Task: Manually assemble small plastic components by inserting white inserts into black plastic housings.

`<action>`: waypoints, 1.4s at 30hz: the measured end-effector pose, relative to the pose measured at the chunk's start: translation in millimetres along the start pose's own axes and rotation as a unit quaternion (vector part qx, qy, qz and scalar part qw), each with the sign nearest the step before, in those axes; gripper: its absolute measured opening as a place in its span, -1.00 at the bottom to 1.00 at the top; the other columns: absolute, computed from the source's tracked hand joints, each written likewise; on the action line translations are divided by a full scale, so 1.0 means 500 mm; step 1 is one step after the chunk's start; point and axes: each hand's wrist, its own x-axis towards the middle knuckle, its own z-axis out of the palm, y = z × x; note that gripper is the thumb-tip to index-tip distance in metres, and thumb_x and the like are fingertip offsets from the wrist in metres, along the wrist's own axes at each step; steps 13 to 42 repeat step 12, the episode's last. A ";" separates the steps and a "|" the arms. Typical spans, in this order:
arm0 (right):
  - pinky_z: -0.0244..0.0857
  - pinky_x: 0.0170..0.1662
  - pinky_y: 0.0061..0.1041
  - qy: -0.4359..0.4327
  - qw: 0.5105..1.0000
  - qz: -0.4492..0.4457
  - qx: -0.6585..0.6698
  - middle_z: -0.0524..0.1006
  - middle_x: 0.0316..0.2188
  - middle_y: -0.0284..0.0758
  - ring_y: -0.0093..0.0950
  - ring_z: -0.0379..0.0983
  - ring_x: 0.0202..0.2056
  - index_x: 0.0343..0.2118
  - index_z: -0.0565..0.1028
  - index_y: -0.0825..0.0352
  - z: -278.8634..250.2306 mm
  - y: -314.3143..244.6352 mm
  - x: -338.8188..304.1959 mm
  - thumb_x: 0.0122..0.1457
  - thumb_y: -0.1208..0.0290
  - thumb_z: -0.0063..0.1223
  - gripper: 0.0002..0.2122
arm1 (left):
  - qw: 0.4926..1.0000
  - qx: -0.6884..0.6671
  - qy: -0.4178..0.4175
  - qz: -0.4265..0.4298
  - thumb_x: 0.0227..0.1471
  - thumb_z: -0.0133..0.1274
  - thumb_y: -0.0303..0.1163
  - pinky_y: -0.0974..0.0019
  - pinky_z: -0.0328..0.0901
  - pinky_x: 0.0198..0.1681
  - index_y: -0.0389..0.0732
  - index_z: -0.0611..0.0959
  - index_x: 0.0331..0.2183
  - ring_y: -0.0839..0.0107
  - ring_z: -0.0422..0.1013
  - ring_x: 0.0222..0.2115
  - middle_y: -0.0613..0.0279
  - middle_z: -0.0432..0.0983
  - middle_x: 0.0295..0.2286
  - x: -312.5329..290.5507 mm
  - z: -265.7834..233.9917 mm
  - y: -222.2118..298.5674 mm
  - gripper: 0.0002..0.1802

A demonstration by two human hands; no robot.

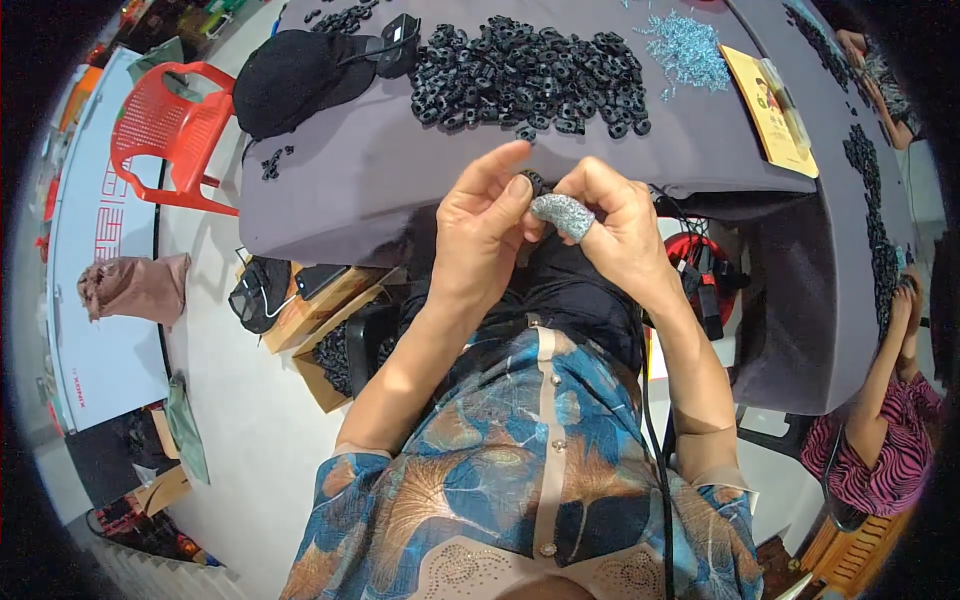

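My left hand [482,215] and my right hand [622,225] meet just in front of the table's near edge. Between their fingertips is a small black plastic piece [537,183], mostly hidden by the fingers. Left thumb and fingers pinch it from one side; the left index finger points up and away. Around the right thumb is a grey speckled finger cover [563,214], pressed close to the piece. Beyond the hands, a wide heap of similar black plastic pieces [530,75] lies on the grey-covered table [350,185].
Small shiny bluish pieces [688,52] lie right of the heap, beside a yellow booklet [768,110]. A black cap [295,82] rests at the left. A red chair [175,130] stands left of the table. At far right, a co-worker's hands [905,295] are among more black pieces.
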 end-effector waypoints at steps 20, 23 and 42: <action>0.22 -0.39 -0.61 -0.067 0.995 -0.080 -0.005 0.38 -0.27 -0.36 -0.56 0.32 -0.43 -0.19 0.44 0.28 -0.026 0.016 0.013 -0.10 0.46 0.14 -0.67 | 0.996 0.017 -0.067 -0.047 -0.06 0.07 -0.43 0.60 0.32 -0.53 -0.26 0.31 -0.06 0.64 0.39 -0.53 0.35 0.45 -0.45 0.015 0.017 -0.006 -0.51; 0.22 -0.39 -0.61 -0.067 0.995 -0.080 -0.005 0.38 -0.27 -0.36 -0.56 0.32 -0.43 -0.19 0.44 0.28 -0.026 0.016 0.013 -0.10 0.46 0.14 -0.67 | 0.996 0.017 -0.067 -0.047 -0.06 0.07 -0.43 0.60 0.32 -0.53 -0.26 0.31 -0.06 0.64 0.39 -0.53 0.35 0.45 -0.45 0.015 0.017 -0.006 -0.51; 0.22 -0.39 -0.61 -0.067 0.995 -0.080 -0.005 0.38 -0.27 -0.36 -0.56 0.32 -0.43 -0.19 0.44 0.28 -0.026 0.016 0.013 -0.10 0.46 0.14 -0.67 | 0.996 0.017 -0.067 -0.047 -0.06 0.07 -0.43 0.60 0.32 -0.53 -0.26 0.31 -0.06 0.64 0.39 -0.53 0.35 0.45 -0.45 0.015 0.017 -0.006 -0.51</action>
